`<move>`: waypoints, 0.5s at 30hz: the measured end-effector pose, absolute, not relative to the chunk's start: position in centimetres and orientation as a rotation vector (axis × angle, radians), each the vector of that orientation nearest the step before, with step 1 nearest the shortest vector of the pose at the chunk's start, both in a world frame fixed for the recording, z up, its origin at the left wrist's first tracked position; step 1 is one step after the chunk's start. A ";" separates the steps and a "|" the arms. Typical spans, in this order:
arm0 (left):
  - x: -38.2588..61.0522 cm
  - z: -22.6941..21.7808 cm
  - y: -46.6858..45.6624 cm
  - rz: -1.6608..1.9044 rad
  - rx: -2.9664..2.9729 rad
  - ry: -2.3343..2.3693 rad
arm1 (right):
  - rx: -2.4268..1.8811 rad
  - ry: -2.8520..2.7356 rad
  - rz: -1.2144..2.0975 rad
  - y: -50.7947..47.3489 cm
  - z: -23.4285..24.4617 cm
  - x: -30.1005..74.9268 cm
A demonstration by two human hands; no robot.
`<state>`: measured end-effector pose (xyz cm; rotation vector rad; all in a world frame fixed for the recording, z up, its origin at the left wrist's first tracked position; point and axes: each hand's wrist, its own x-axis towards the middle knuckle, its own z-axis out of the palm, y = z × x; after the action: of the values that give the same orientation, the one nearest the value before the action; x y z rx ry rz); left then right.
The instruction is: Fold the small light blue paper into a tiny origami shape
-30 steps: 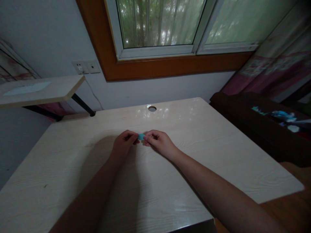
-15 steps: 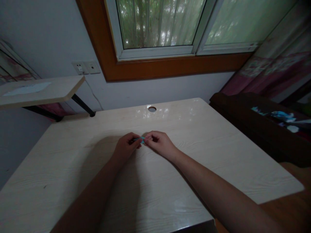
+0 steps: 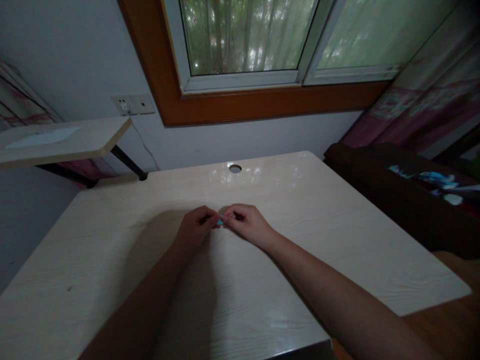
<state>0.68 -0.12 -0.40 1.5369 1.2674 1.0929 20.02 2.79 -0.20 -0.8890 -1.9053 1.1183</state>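
Head view: left hand and right hand both pinch a tiny blue scrap, which I fear slips out if either grip slackens.

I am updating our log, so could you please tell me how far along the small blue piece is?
Done: the small blue piece is gripped from both sides. In hand: left hand and right hand pinch it at their fingertips over the desk. Left: cannot tell; only a blue sliver shows.

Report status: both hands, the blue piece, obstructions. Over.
Left hand and right hand both pinching small blue piece, fingertips together, low over desk. Piece mostly hidden. Cable hole beyond, apart from hands.
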 end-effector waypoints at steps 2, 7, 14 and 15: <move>0.8 -0.3 -0.1 1.107 1.493 1.268 | -0.893 -1.870 1.162 2.9 -0.2 20.0; 1.0 -0.2 -0.1 1.116 1.403 1.307 | -0.921 -1.757 1.259 3.0 -0.4 19.8; 0.8 -0.1 0.1 1.111 1.327 1.325 | -0.961 -1.694 1.316 3.2 -0.8 19.9; 0.8 -0.1 0.1 1.116 1.318 1.328 | -0.961 -1.679 1.323 3.3 -0.8 19.9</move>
<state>0.76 0.09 -0.14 1.3179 1.3275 1.1164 19.91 3.25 -0.80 -0.9606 -1.6793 1.3231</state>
